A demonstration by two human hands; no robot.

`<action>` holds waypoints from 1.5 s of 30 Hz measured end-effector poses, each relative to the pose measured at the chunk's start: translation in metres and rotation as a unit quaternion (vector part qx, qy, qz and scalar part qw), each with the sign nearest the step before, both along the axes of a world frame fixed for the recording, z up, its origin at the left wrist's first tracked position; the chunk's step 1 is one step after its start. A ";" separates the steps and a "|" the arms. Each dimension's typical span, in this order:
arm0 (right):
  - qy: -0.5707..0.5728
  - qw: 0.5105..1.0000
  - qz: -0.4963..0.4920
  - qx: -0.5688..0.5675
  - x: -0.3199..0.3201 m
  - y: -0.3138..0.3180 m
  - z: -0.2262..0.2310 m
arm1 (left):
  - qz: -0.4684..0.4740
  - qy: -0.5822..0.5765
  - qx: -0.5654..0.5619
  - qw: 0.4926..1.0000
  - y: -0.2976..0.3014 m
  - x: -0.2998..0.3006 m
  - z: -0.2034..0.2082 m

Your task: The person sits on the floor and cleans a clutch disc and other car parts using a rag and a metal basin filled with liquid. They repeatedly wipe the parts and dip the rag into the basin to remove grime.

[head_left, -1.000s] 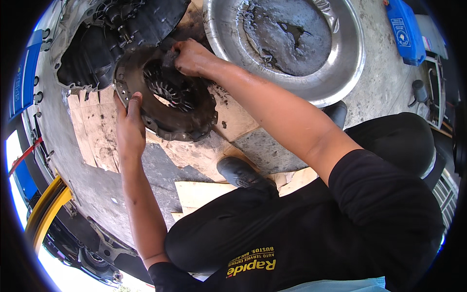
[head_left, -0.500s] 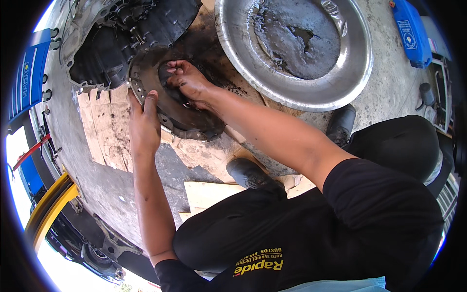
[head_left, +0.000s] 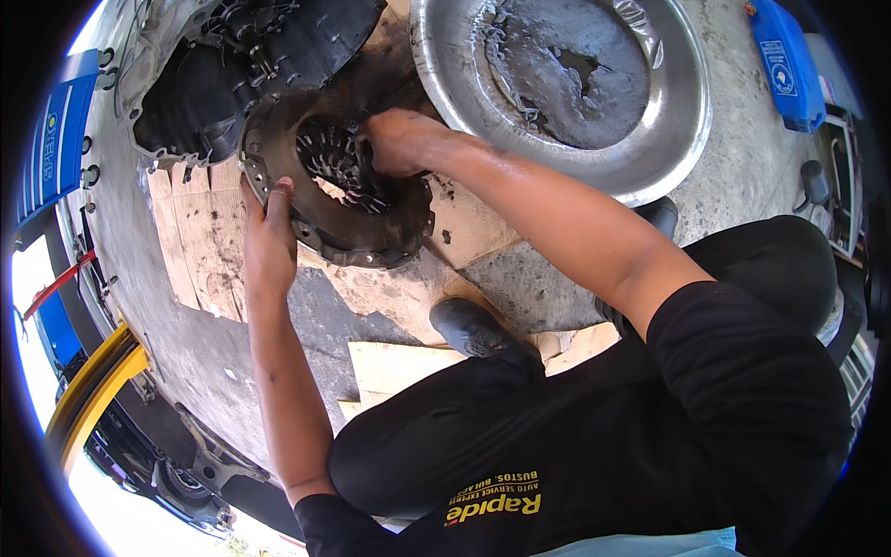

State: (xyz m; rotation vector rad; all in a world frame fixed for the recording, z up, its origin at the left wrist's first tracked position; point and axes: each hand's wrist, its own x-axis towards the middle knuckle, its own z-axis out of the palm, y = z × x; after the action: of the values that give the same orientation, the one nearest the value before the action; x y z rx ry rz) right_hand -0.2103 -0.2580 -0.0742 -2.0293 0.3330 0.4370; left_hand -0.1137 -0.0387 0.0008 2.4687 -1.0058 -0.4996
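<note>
Shifted rightward since half second ago: right hand [head_left: 405,142], from over centre of clutch pressure plate [head_left: 327,150] to its right side; curled, whether gripping anything, cannot tell. Gripping plate's left rim: left hand [head_left: 271,239]. Already loose, handheld over cardboard [head_left: 206,232], just beside transmission bell housing [head_left: 190,97]. Looking dark, grimy; work judged partway, amount left unclear.

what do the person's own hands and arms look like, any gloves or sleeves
The left hand and right hand are bare, with no gloves, and no watch or band shows on either wrist. Short black sleeves leave the forearms uncovered; they belong to a black shirt with yellow lettering.
</note>
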 end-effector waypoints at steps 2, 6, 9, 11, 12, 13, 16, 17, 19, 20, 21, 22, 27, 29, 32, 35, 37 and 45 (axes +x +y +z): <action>-0.107 0.984 -0.143 0.021 0.002 0.006 -0.001 | 0.072 0.078 -0.031 0.994 0.000 -0.001 0.004; -0.314 0.928 -0.177 0.094 0.018 0.046 -0.028 | 0.159 0.139 -0.072 0.975 -0.015 -0.005 0.008; -0.326 0.928 -0.153 -0.097 0.024 0.070 -0.068 | 0.035 0.042 -0.036 0.998 0.003 0.008 -0.005; -0.244 0.947 -0.147 -0.146 0.024 0.058 -0.085 | 0.052 0.051 -0.007 0.997 -0.002 0.007 -0.004; -0.231 0.945 -0.143 -0.182 0.021 0.055 -0.083 | 0.072 0.060 0.000 0.996 -0.005 0.005 0.000; -0.209 0.953 -0.139 -0.167 0.020 0.061 -0.079 | 0.093 0.071 0.010 0.993 -0.004 0.002 0.004; -0.060 0.991 -0.072 -0.099 0.027 0.055 -0.088 | 0.146 0.091 0.022 0.985 -0.020 -0.005 0.010; -0.004 0.994 -0.039 -0.106 0.028 0.055 -0.085 | 0.134 0.057 0.037 0.989 -0.014 -0.004 0.006; 0.107 0.987 0.025 -0.118 0.026 0.050 -0.081 | 0.130 0.034 0.042 0.990 -0.007 -0.001 -0.001; 0.099 0.987 0.078 -0.100 0.027 0.042 -0.071 | 0.141 0.046 0.030 0.988 -0.006 -0.001 -0.001; 0.067 0.998 -0.015 -0.005 0.026 0.038 -0.059 | 0.140 0.032 0.042 0.989 -0.006 -0.002 -0.001; 0.034 0.990 -0.106 0.091 0.024 0.036 -0.047 | 0.139 0.018 0.056 0.989 -0.005 -0.003 -0.001; 0.003 0.864 -0.396 0.310 0.058 0.049 -0.054 | 0.116 -0.014 0.069 0.991 -0.024 -0.010 -0.001; -0.053 0.784 -0.508 0.353 0.067 0.068 -0.031 | 0.080 -0.045 0.080 0.992 -0.026 -0.008 -0.004; -0.087 0.668 -0.475 0.566 0.046 0.076 -0.012 | -0.045 -0.162 0.102 0.981 -0.008 0.000 -0.010; -0.101 0.604 -0.394 0.686 0.015 0.065 -0.026 | -0.096 -0.176 0.092 0.975 -0.018 -0.005 -0.002; -0.121 0.627 -0.345 0.688 0.009 0.060 -0.039 | 0.009 -0.095 0.066 0.993 -0.022 -0.010 -0.003; 0.000 0.731 -0.462 0.502 0.018 0.060 -0.045 | -0.014 -0.066 0.019 0.998 -0.026 -0.002 0.003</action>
State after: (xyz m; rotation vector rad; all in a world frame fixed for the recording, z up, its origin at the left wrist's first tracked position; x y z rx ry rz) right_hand -0.1925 -0.1978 -0.1194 -0.6275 0.8317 -0.0607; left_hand -0.1161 -0.0647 0.0042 2.5524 -1.0934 -0.3731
